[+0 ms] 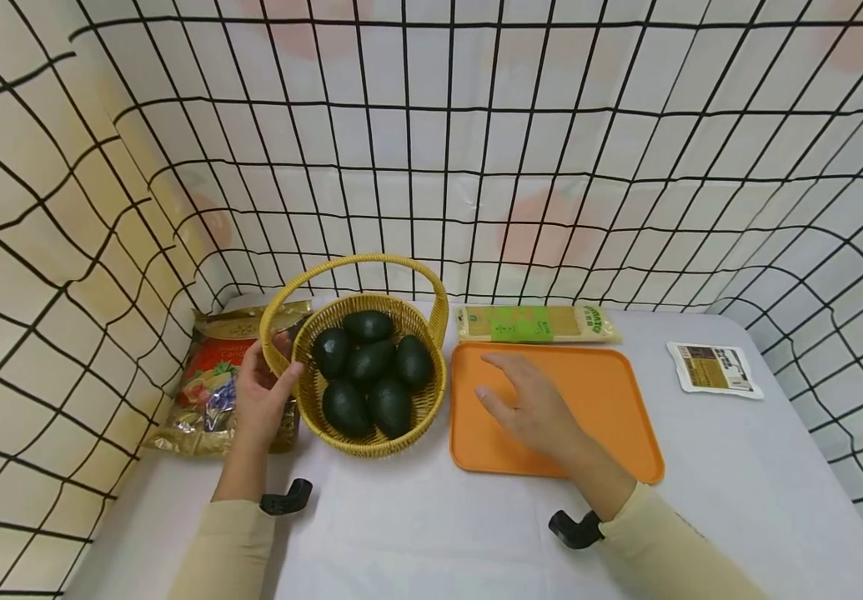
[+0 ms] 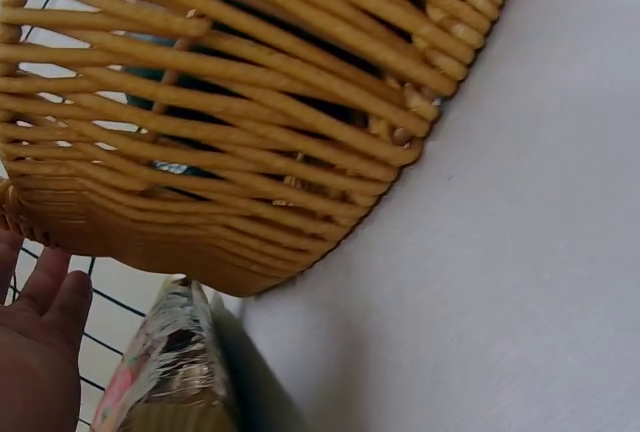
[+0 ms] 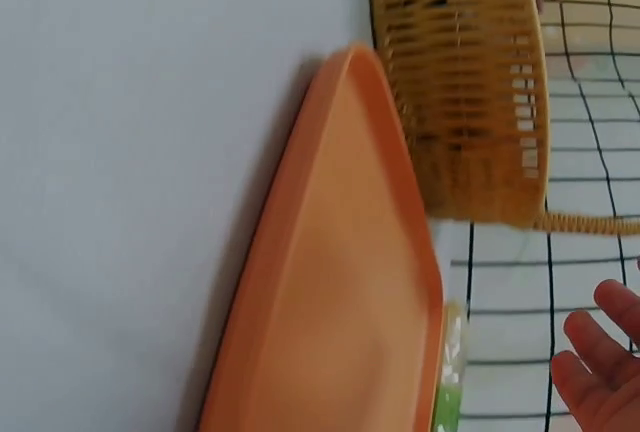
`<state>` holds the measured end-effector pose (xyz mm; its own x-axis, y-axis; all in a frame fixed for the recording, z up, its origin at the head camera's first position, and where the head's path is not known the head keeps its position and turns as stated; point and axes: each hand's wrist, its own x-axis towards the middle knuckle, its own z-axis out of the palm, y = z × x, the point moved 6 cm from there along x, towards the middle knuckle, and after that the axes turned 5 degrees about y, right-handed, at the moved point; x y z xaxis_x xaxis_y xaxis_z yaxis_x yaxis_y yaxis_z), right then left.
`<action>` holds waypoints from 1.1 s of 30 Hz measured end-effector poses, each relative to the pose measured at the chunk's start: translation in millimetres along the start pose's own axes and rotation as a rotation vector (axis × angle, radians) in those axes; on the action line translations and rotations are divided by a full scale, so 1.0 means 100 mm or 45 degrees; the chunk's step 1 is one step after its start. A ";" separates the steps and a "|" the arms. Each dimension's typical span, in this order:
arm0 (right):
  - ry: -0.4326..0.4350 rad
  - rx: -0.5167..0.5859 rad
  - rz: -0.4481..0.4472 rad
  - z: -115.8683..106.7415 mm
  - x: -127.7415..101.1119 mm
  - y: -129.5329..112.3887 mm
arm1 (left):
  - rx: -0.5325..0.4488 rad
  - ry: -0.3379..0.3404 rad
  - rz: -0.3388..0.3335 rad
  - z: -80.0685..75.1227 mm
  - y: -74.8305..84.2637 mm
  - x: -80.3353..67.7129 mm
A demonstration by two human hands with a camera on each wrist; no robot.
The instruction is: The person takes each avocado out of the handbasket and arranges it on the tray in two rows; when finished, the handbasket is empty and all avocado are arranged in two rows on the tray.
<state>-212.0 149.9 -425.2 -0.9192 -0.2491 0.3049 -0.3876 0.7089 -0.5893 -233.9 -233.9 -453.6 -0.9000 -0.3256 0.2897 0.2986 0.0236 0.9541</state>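
Gold snack bag (image 1: 209, 385), noodle packet (image 1: 538, 324), small white pouch (image 1: 714, 369) — all on the table (image 1: 739, 500).

Bright even light, soft shadows, fisheye-warped edges

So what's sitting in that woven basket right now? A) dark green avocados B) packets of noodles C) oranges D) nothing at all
A: the head view shows the wicker basket filled with several dark green avocados, while the left hand holds its rim and the right hand rests over the orange tray beside it.
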 end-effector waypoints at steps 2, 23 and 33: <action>-0.003 0.078 0.003 0.06 0.01 -0.05 | 0.004 0.000 -0.004 0.01 -0.03 -0.01; -0.032 0.148 -0.115 0.54 0.11 -0.61 | 0.044 0.110 -0.030 0.15 -0.12 -0.01; -0.178 -0.087 -0.206 0.83 0.30 -0.85 | 0.076 0.068 0.013 0.18 -0.17 -0.05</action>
<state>-212.0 26.9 -428.2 -0.8478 -0.4491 0.2821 -0.5298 0.6942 -0.4873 -239.8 -215.7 -470.4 -0.8782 -0.3752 0.2966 0.2868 0.0832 0.9544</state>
